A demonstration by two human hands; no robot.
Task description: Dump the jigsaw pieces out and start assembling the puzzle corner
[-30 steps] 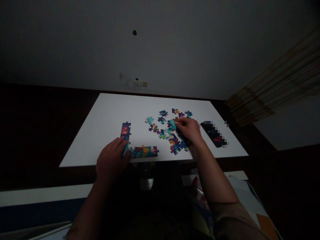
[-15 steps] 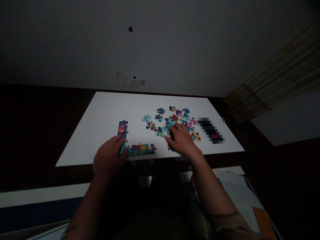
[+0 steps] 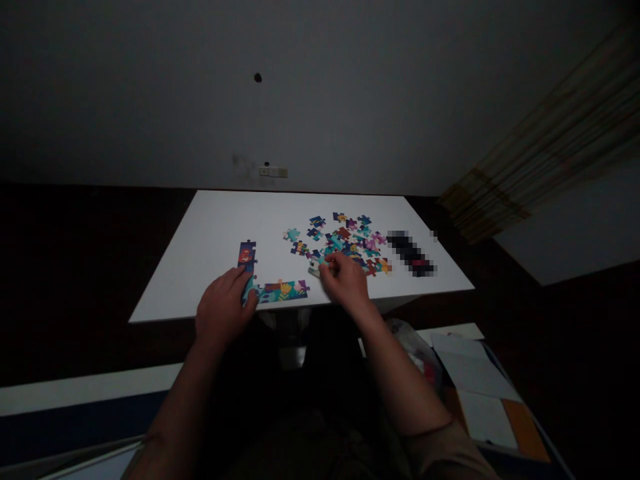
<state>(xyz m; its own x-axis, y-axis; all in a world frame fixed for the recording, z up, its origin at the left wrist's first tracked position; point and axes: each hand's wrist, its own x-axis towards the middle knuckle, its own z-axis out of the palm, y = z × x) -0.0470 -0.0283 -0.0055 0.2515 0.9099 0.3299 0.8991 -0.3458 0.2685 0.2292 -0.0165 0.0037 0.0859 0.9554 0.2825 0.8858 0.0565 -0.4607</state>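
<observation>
Several joined jigsaw pieces form an L-shaped strip (image 3: pixel 284 291) near the table's front edge. Flat over the corner of that strip lies my left hand (image 3: pixel 225 307), fingers stretched out and touching it. My right hand (image 3: pixel 347 281) is pinched at the near left side of a pile of loose jigsaw pieces (image 3: pixel 334 243). A pale puzzle piece (image 3: pixel 314 269) shows at its fingertips, partly covered by them. The palm and forearm hide some of the table around the pile.
The white table (image 3: pixel 170 267) stands before a grey wall with sockets (image 3: pixel 273 172). A dark pixelated object (image 3: pixel 413 253) lies right of the pile. Below right are papers (image 3: pixel 473 363) and a clear plastic bag (image 3: pixel 413 343). A curtain (image 3: pixel 500 180) hangs at right.
My right hand has moved left from the pile, with a pale puzzle piece now at its fingertips. My left hand stays on the L-shaped strip. The whole view has shifted slightly.
</observation>
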